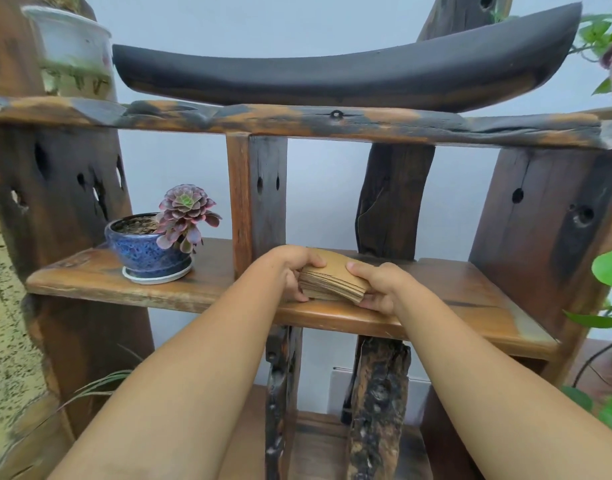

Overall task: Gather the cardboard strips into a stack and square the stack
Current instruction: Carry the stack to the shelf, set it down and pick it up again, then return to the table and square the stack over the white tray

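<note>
Forearms are reaching forward from the near edge, meeting over a wooden shelf [470, 306]. The left hand [290, 268] and right hand [380, 289] are clasping a stack of cardboard strips [328, 278] between them, thumbs lying on top, fingers curling under its ends. The stack is resting on the shelf, its near edges slightly fanned. Left of the left hand, a succulent [186, 213] is sitting in a blue pot [145, 251]. Beyond the hands, wooden posts [259, 195] are carrying an upper shelf [297, 119].

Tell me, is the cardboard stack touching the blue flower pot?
Apart. The head view shows bare shelf and the left hand between the cardboard stack and the blue flower pot.
</note>
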`<state>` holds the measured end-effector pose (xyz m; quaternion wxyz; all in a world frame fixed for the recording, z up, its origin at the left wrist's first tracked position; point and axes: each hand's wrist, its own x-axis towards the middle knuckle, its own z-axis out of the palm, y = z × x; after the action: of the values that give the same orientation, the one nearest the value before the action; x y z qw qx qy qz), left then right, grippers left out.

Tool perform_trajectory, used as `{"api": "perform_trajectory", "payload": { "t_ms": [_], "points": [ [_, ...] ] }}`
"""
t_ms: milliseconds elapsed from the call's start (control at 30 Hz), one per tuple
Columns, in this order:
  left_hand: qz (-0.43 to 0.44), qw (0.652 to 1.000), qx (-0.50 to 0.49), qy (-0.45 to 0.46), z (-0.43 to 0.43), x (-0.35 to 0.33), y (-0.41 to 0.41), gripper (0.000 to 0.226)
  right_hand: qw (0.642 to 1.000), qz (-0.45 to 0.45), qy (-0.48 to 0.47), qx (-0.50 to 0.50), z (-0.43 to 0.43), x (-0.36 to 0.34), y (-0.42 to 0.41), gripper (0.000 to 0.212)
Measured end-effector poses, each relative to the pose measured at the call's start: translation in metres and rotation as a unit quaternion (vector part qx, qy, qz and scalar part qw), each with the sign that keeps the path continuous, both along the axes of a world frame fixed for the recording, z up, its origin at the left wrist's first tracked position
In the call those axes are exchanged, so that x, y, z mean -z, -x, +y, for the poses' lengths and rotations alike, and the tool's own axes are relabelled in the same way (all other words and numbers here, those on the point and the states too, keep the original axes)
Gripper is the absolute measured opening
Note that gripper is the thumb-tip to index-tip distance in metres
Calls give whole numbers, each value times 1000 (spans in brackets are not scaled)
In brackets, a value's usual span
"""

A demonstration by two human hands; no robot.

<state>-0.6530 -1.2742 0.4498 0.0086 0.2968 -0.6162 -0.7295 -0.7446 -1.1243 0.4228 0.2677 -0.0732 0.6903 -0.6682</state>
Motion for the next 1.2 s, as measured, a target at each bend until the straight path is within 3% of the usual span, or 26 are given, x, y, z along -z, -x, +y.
{"api": "perform_trajectory", "payload": {
  "t_ms": [133,233,367,467,533,733,933,1067,1200],
  "points": [
    [118,993,-15,-18,14,10,-17,32,996,29,83,32,2,7,-22,54],
    [178,983,-39,-12,29,24,-40,43,992,108,48,51,6,9,-54,47],
    [237,970,-49,-13,43,43,-87,31,984,173,44,23,19,12,-101,42],
    [270,960,-70,12,51,59,-136,35,978,201,55,-20,29,25,-143,23],
    [281,956,-75,49,53,71,-172,36,978,193,45,-57,34,42,-169,31],
    [310,931,-186,59,75,105,-282,79,966,127,144,-171,37,83,-248,37],
    [329,857,-394,39,133,144,-422,85,900,10,209,-382,38,114,-351,60],
    [319,796,-514,33,190,166,-529,67,835,-41,194,-514,39,145,-448,46],
    [280,725,-627,53,257,184,-628,58,755,-72,162,-631,54,168,-553,49]
  ]
}}
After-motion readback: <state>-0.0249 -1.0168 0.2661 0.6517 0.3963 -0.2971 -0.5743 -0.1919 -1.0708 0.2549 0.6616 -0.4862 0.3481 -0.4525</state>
